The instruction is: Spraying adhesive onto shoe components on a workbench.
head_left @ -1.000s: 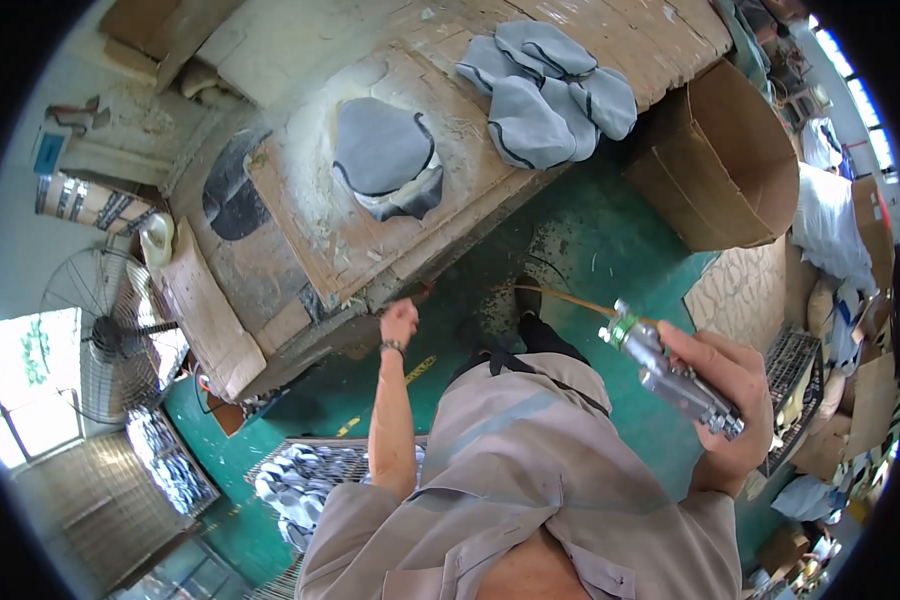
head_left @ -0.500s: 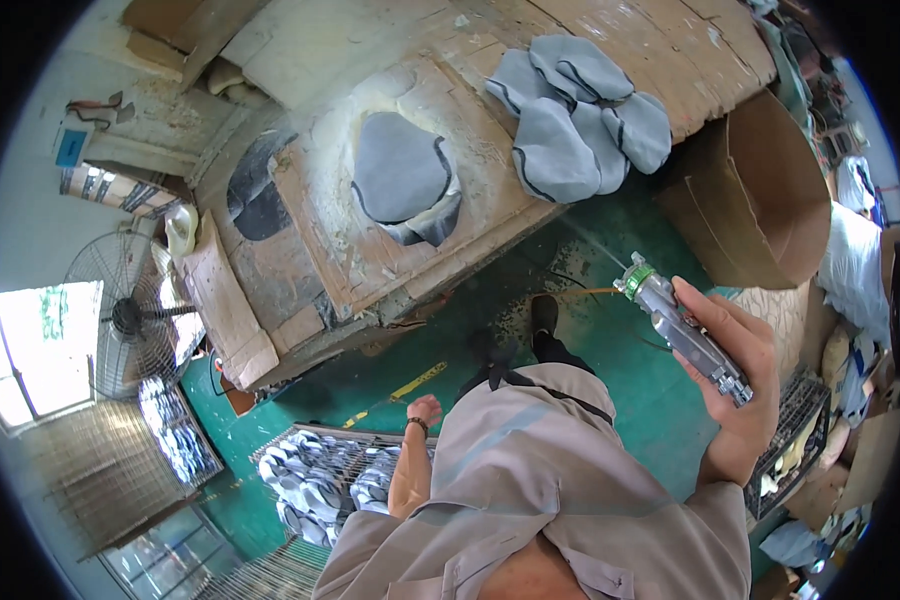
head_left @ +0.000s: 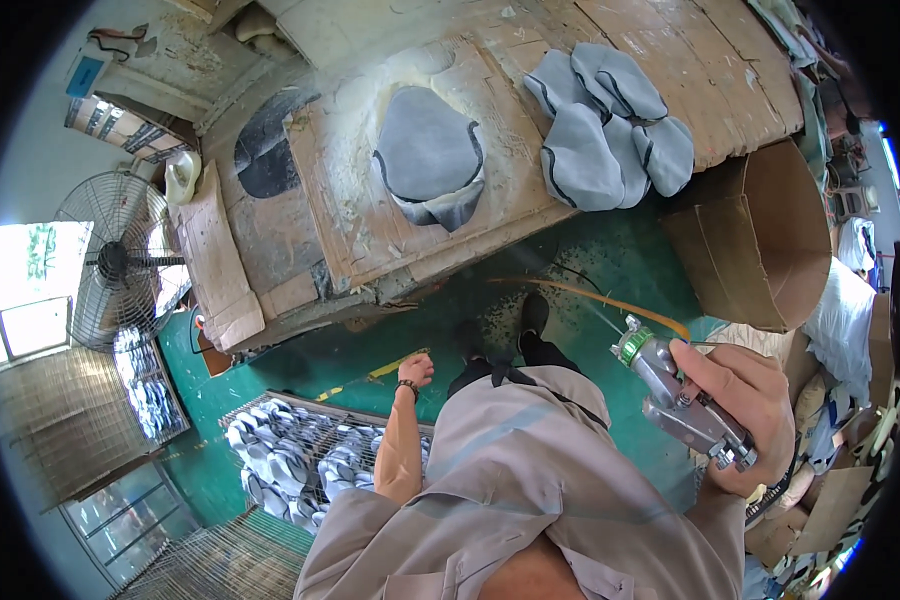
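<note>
My right hand [head_left: 745,405] grips a silver metal spray gun [head_left: 675,395] with a green ring at its nozzle, held at my right side. An orange hose [head_left: 595,297] curves away from it over the green floor. My left hand [head_left: 415,370] hangs at my left side, fingers loosely curled, holding nothing, a dark band at the wrist. Ahead on the cardboard-covered table [head_left: 510,210] lies a grey fabric piece [head_left: 428,155] ringed by pale spray residue. A pile of several grey pieces [head_left: 610,125] sits further right on the table.
A wire rack [head_left: 305,455] full of grey pieces stands low at my left. A large open cardboard box [head_left: 760,240] is to the right of the table. A standing fan [head_left: 120,260] is at the far left. My shoes [head_left: 500,325] stand on the green floor.
My left hand has dropped from the table's front edge down to my side. The spray gun in my right hand has come lower and further right. The view has shifted slightly.
</note>
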A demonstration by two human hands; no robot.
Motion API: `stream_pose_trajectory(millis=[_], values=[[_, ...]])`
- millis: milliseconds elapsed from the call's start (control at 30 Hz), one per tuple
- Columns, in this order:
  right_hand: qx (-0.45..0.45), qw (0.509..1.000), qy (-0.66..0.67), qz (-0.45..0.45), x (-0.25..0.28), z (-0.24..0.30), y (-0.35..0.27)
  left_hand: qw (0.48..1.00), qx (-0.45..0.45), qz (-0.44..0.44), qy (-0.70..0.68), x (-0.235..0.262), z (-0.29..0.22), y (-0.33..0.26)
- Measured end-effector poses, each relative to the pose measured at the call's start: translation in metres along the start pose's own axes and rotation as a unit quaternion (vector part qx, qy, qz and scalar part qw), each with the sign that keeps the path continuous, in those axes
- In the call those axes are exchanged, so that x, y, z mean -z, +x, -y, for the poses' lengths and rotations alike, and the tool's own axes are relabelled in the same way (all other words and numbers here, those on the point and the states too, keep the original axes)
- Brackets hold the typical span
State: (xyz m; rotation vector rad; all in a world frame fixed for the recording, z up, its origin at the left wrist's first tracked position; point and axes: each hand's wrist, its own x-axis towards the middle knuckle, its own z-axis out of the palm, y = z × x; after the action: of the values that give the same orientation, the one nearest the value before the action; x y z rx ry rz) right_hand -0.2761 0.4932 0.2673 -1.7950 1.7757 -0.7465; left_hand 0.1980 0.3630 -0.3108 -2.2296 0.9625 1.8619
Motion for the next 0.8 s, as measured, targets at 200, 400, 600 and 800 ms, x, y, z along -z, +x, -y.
stream_pose_trajectory(millis=[200,400,600,800], values=[[-0.018,0.994,-0.031,-0.102,-0.017,0.018,0.000,1.000,0.007,0.027,0.000,0.005,0.028,-0.001],[-0.223,0.954,-0.005,-0.199,-0.031,0.042,-0.015,1.000,0.002,0.026,0.003,0.013,0.035,-0.002],[-0.115,0.972,-0.080,-0.188,-0.031,0.051,-0.019,0.999,-0.045,0.005,0.001,0.015,0.009,0.000],[0.029,0.993,-0.081,-0.076,-0.021,0.037,-0.030,0.958,-0.266,-0.052,-0.093,0.007,-0.072,-0.008]])
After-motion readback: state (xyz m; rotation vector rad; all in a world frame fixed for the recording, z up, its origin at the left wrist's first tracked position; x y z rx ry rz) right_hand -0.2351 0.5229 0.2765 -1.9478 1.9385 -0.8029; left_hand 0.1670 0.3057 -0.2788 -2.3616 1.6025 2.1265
